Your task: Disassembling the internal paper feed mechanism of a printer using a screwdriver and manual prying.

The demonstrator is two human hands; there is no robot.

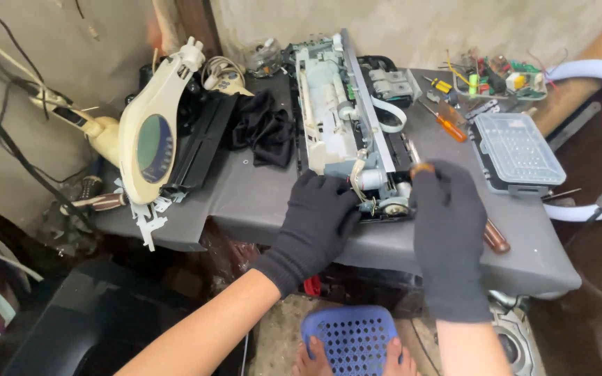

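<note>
Grey bench [259,202] carries an opened printer mechanism [346,118]; left hand [318,219] fingers rest curled against it, right hand [447,223] fingers grip a screwdriver [423,167] beside them.

magnifier lamp [149,143], cream, leaning at left of the grey table [259,202] | black cloth [265,127] just right of it | orange screwdriver [446,124] upper right | clear parts box [517,152] at right edge | circuit board [506,78], perhaps, top right | blue basket [352,336] bottom centre
</note>
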